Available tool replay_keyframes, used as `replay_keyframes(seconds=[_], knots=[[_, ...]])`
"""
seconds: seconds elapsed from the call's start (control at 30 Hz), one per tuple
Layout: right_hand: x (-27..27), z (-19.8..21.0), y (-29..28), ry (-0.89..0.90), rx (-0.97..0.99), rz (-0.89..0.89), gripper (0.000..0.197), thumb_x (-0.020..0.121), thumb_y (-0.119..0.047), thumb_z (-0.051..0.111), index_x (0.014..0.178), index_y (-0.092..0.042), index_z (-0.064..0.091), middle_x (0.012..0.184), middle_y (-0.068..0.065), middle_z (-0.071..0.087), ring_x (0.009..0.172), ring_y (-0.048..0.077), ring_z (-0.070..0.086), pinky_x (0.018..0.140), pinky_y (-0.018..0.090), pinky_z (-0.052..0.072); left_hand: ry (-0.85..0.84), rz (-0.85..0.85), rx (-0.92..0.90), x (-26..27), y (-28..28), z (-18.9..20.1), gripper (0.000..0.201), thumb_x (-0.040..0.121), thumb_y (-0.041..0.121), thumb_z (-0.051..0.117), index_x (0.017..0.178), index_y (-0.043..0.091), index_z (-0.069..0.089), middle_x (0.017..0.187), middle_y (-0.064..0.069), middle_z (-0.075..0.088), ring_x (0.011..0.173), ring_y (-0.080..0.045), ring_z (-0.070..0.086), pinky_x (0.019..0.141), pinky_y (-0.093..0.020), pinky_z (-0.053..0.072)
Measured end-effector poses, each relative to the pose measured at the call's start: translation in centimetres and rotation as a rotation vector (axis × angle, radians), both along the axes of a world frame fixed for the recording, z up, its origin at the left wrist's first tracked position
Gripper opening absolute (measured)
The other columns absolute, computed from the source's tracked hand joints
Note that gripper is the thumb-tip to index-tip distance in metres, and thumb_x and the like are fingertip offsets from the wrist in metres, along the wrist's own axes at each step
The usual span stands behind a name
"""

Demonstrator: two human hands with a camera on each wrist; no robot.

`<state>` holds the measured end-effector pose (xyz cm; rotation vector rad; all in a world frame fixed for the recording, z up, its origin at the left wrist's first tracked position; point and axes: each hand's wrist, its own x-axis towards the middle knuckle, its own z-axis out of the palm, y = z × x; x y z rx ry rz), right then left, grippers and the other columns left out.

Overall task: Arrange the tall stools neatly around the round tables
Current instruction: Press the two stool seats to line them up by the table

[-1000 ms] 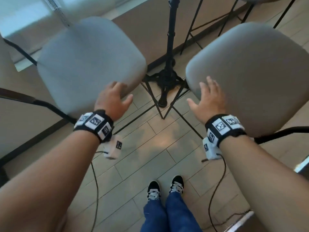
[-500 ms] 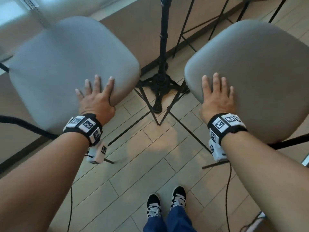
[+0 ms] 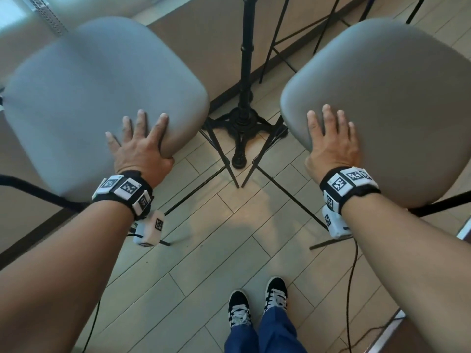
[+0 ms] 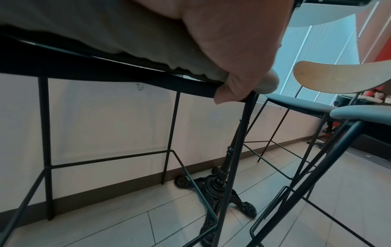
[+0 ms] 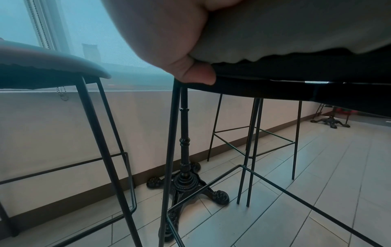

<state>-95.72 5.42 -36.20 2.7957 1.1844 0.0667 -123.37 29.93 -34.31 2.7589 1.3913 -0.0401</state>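
Left hand (image 3: 139, 151) grasps left stool (image 3: 102, 98) seat corner; right hand (image 3: 331, 146) grasps right stool (image 3: 395, 98) likewise.

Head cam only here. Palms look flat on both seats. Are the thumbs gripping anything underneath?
Observer: On the left, yes. The left hand has its thumb hooked under the near corner of the left stool, onto the black frame where a leg joins.
Operator: Right side?
Observer: Same. The right hand has its thumb tucked under the seat edge of the right stool, against the black frame.
Operator: Anything past the table post that I'm missing?
Observer: The left wrist view shows a third stool with a curved wooden backrest, beyond the right stool.
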Motion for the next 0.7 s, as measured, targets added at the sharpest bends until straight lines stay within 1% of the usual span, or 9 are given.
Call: replay_keyframes(seconds=[0.2, 0.5, 0.6, 0.7], knots=[[0.15, -0.15, 0.18, 0.001, 0.004, 0.0, 0.093, 0.074, -0.012, 0.059, 0.155, -0.024, 0.015, 0.164, 0.01, 0.013, 0.15, 0.039, 0.014, 0.122, 0.051, 0.016, 0.006, 0.001, -0.002, 0.69, -0.09, -0.08, 0.096, 0.074, 0.037, 0.072, 0.154, 0.039, 0.019, 0.165, -0.013, 0.016, 0.15, -0.042, 0.011, 0.114, -0.068, 0.007], [0.06, 0.01, 0.43, 0.014, -0.01, -0.006, 0.093, 0.076, -0.013, 0.06, 0.156, -0.025, 0.015, 0.165, 0.009, 0.012, 0.151, 0.038, 0.013, 0.122, 0.05, 0.014, 0.022, -0.009, -0.009, 0.88, -0.02, -0.29, 0.096, 0.075, 0.037, 0.071, 0.154, 0.039, 0.016, 0.165, -0.013, 0.014, 0.15, -0.042, 0.01, 0.114, -0.069, 0.006], [0.05, 0.02, 0.53, 0.026, -0.027, -0.016, 0.094, 0.076, -0.015, 0.061, 0.156, -0.026, 0.013, 0.165, 0.009, 0.01, 0.151, 0.037, 0.011, 0.122, 0.049, 0.013, 0.029, -0.013, -0.027, 0.85, 0.04, -0.24, 0.097, 0.075, 0.04, 0.072, 0.153, 0.041, 0.014, 0.166, -0.012, 0.012, 0.15, -0.04, 0.009, 0.114, -0.068, 0.006], [0.23, 0.39, 0.6, 0.058, -0.069, -0.015, 0.097, 0.079, -0.022, 0.065, 0.156, -0.027, 0.006, 0.166, 0.007, 0.004, 0.152, 0.036, 0.007, 0.123, 0.049, 0.011, 0.058, -0.018, -0.065, 0.83, 0.13, 0.32, 0.097, 0.076, 0.047, 0.071, 0.153, 0.041, 0.012, 0.166, -0.01, 0.009, 0.151, -0.038, 0.007, 0.115, -0.066, 0.005]])
